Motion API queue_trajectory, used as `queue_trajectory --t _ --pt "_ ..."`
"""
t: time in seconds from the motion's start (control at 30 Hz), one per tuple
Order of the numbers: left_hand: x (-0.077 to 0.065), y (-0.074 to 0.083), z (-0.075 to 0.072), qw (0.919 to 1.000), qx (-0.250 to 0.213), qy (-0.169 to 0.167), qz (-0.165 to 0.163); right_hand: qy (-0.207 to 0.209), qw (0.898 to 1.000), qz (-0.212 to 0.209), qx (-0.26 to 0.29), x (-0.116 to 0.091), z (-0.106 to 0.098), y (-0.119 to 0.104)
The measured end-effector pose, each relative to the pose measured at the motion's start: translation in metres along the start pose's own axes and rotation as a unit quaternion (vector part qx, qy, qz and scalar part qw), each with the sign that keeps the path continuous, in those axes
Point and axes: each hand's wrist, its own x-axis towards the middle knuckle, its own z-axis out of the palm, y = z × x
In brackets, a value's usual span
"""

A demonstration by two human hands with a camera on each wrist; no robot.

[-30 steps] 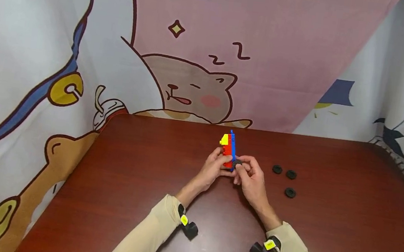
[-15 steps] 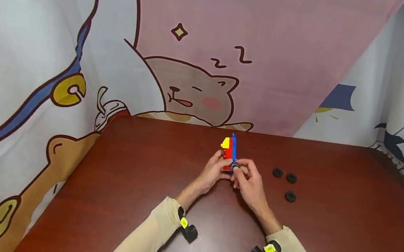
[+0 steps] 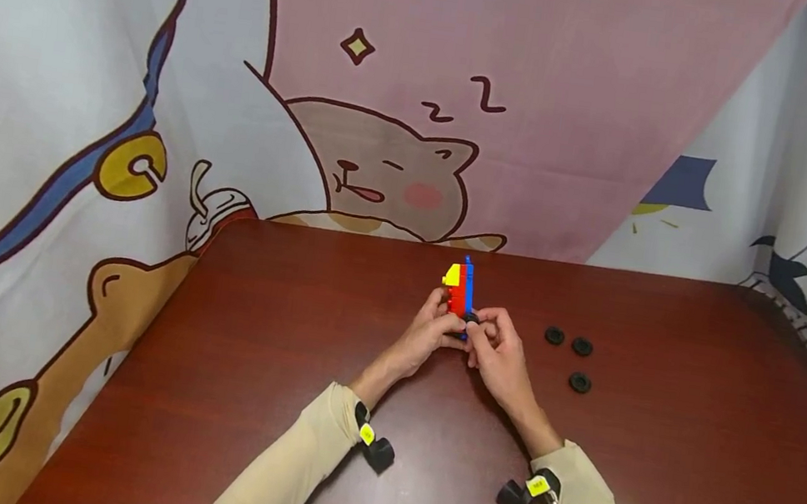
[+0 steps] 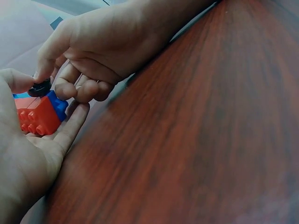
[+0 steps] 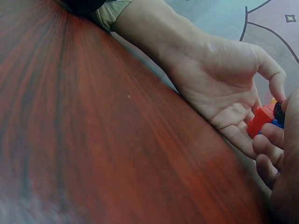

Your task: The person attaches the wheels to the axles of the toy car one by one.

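Note:
My left hand (image 3: 426,337) holds a toy-brick vehicle (image 3: 461,290) built of red bricks, a sloped yellow brick (image 3: 453,276) and a long blue base (image 3: 470,287). It is held on end, its blue side facing right. A black toy wheel (image 4: 40,87) lies against the blue base near its lower end. My right hand (image 3: 505,365) pinches this wheel with thumb and fingers. In the left wrist view, the left thumb (image 4: 17,80) also reaches the wheel's edge. Fingers hide much of the wheel; whether it is fixed to the base I cannot tell.
Three more black wheels lie on the dark wooden table (image 3: 250,334), right of the hands: one at the left (image 3: 554,335), one behind right (image 3: 582,346) and one nearer (image 3: 580,382). A printed cloth (image 3: 554,136) hangs behind the table's far edge.
The right thumb and the wheel have shifted slightly left, closer against the blue base. The left thumb has moved to the wheel's edge. The loose wheels stay where they were.

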Motion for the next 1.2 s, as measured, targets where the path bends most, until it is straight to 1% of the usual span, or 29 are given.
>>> queue_trajectory --t 0.2,0.23,0.3,0.43,0.53,0.67,0.73,0.9,1.03,1.2 --pt "0.000 -0.001 0.000 0.9998 -0.015 -0.010 0.003 0.027 0.997 -0.003 -0.066 0.000 0.001 -0.003" --pt "-0.001 -0.002 0.000 0.9997 -0.018 -0.013 0.003 0.024 0.997 -0.002 -0.077 0.000 0.001 -0.002" --pt "-0.003 -0.003 -0.001 0.9996 -0.021 -0.021 0.000 0.005 0.997 0.010 -0.081 0.000 0.000 0.004" --pt "-0.007 -0.006 -0.002 0.9986 -0.018 -0.050 -0.006 -0.029 0.996 0.039 -0.080 -0.003 -0.003 0.024" --pt "-0.007 -0.005 -0.003 0.9978 -0.019 -0.063 0.004 -0.041 0.997 0.041 -0.059 -0.001 -0.005 0.034" --pt "-0.004 0.000 -0.004 0.9974 -0.025 -0.065 0.018 -0.056 0.998 0.013 -0.020 0.007 -0.007 0.034" --pt "-0.004 0.001 -0.005 0.9974 -0.024 -0.067 0.016 -0.059 0.998 0.006 -0.004 0.009 -0.008 0.034" --pt "-0.005 0.000 -0.005 0.9972 -0.018 -0.072 0.000 -0.066 0.997 0.020 0.021 0.009 -0.009 0.035" --pt "-0.005 -0.001 -0.005 0.9974 -0.013 -0.071 0.002 -0.061 0.998 0.029 0.008 0.009 -0.008 0.036" --pt "-0.003 0.002 -0.003 0.9984 0.003 -0.057 0.005 -0.054 0.998 0.035 -0.012 0.012 -0.009 0.035"
